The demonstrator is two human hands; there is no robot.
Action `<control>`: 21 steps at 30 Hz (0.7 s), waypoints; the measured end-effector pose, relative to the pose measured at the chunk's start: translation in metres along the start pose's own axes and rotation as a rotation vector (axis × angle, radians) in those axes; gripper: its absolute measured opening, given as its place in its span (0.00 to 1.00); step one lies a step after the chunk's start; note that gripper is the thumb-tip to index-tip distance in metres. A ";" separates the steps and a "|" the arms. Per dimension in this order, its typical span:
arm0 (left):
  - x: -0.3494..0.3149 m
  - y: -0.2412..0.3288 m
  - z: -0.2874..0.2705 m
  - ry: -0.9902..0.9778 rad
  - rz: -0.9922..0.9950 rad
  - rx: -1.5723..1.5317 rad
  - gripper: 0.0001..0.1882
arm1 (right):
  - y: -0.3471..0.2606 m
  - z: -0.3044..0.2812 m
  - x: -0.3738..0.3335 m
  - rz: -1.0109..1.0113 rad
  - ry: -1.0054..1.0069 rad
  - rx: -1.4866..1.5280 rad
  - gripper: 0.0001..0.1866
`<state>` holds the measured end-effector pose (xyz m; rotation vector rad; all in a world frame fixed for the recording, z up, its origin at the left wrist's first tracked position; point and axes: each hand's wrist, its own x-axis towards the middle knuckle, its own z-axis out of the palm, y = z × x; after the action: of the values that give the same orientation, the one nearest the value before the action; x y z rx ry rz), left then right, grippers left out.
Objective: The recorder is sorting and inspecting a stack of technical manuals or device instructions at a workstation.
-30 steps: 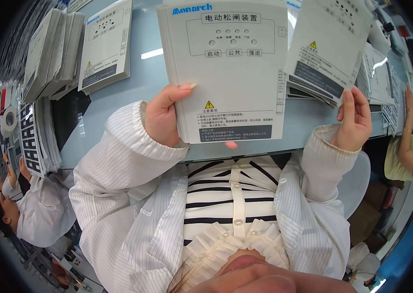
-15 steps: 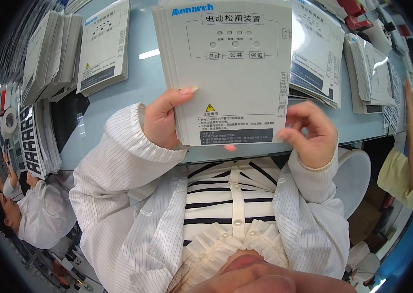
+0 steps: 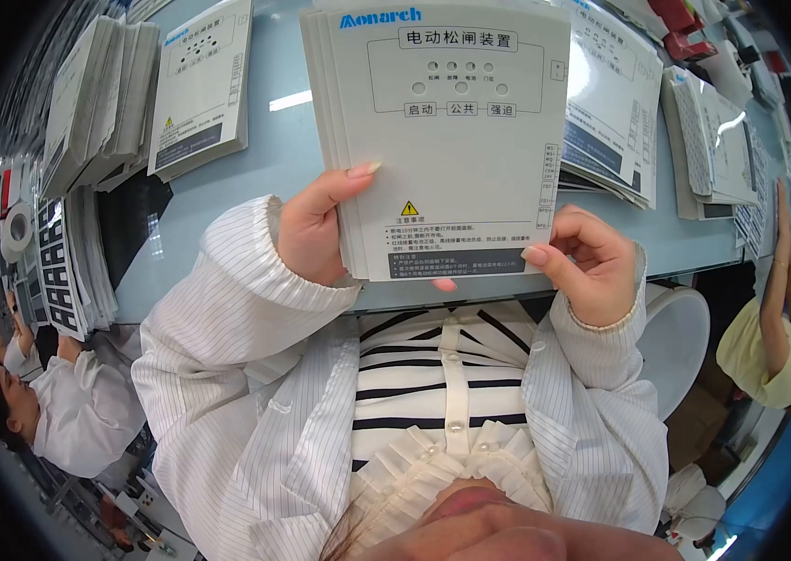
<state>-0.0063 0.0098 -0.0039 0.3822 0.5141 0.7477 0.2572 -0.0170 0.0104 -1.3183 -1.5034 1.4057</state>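
A fanned stack of light-grey printed panel sheets [image 3: 456, 164] is held up in front of me, over the table's near edge. Small round holes, a yellow warning triangle and a dark band low down mark its front sheet. My left hand [image 3: 316, 229] grips the stack's left side, thumb on the front, with a fingertip showing under the bottom edge. At the lower right corner my right hand [image 3: 591, 266] pinches the sheet, thumb on the front and fingers behind. How many sheets it has between its fingers is hidden.
Similar piles lie on the pale blue table [image 3: 274, 178]: a neat stack [image 3: 199, 103] and a looser stack [image 3: 96, 103] leftward, another stack [image 3: 612, 112] and wrapped sheets [image 3: 708, 140] rightward. A white bin [image 3: 680, 337] stands below the edge. Other people sit at both sides.
My right hand has closed from a blurred, loose pose beside the stack onto its lower right corner. The held stack has shifted slightly right and turned a little. My left hand keeps its grip.
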 end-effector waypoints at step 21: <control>0.001 0.001 -0.001 -0.118 0.036 -0.119 0.28 | 0.004 -0.036 0.001 -0.120 0.542 0.108 0.07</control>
<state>-0.0063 0.0114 -0.0043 0.3238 0.3504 0.7817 0.2921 -0.0060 0.0127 -1.3750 -1.1043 0.9363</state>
